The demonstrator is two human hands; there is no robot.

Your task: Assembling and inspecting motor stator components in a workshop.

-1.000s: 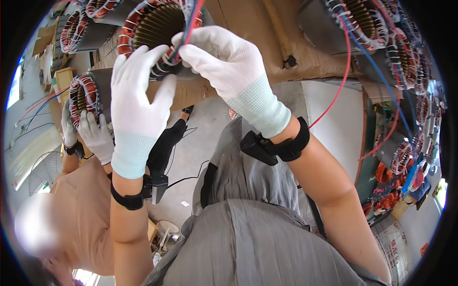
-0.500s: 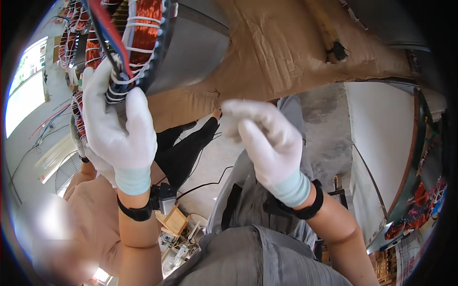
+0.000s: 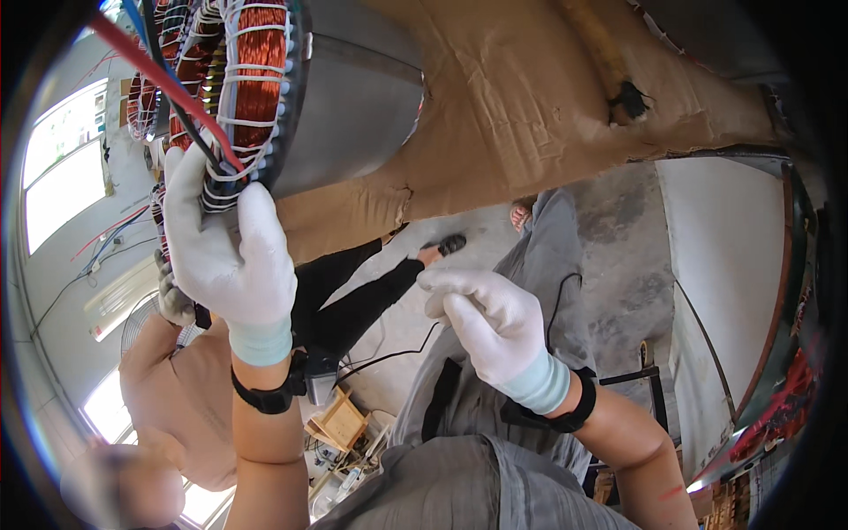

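A motor stator (image 3: 353,93) with a smooth grey metal shell lies at the upper left. Copper coil windings (image 3: 259,75) ring its end, laced with white cord (image 3: 247,122). My left hand (image 3: 231,265), in a white glove with a pale green cuff, grips the lower part of the windings between thumb and fingers. Red (image 3: 159,81), black and blue lead wires rise from there. My right hand (image 3: 499,327), gloved alike, hangs apart from the stator in front of my body. Its fingertips are pinched together; whatever they hold does not show.
Brown cardboard (image 3: 495,106) covers the bench under the stator. At the left a person in a tan shirt (image 3: 181,389) stands close, a gloved hand (image 3: 175,296) near other windings. A pale panel (image 3: 720,256) stands at the right. A wooden box (image 3: 338,420) sits below.
My right hand has drawn down toward my body, farther from the bench. My left hand keeps its grip on the windings. The whole view has shifted slightly.
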